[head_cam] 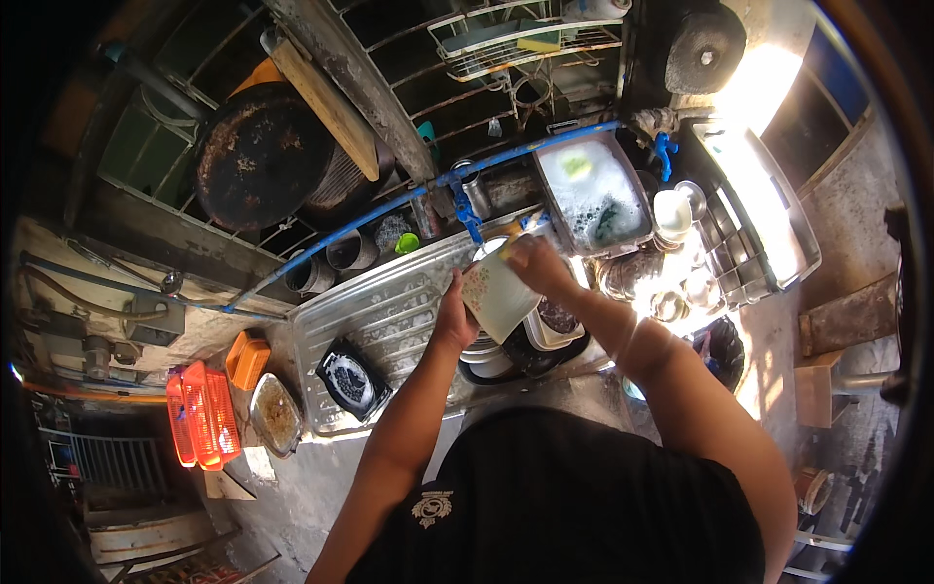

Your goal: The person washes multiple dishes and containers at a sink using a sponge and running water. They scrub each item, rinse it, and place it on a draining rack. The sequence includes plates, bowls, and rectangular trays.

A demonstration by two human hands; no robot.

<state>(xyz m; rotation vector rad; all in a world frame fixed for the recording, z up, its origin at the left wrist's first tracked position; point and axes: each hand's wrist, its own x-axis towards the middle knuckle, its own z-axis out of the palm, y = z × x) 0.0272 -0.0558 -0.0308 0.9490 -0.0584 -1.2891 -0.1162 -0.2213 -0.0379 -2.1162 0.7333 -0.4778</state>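
My left hand (460, 314) grips the left edge of a pale square plate (503, 296) with a printed flower pattern, held tilted above the sink. My right hand (536, 263) is at the plate's upper edge, its fingers around a yellow sponge (506, 250) that they mostly hide. Beneath the plate, stacked dishes (487, 359) sit in the sink basin, partly covered by the plate and my arms. A blue tap (465, 212) stands just behind the plate. To the right of it, a basin of soapy water (595, 193) holds foam and a greenish thing.
A soapy black dish (350, 379) lies on the ribbed metal drainboard (394, 299). Bowls (671, 215) and metalware crowd the right, beside a dish rack (759, 233). Orange baskets (203, 416) and an oval dish (276, 416) are at left. A blue pipe (350, 237) runs behind.
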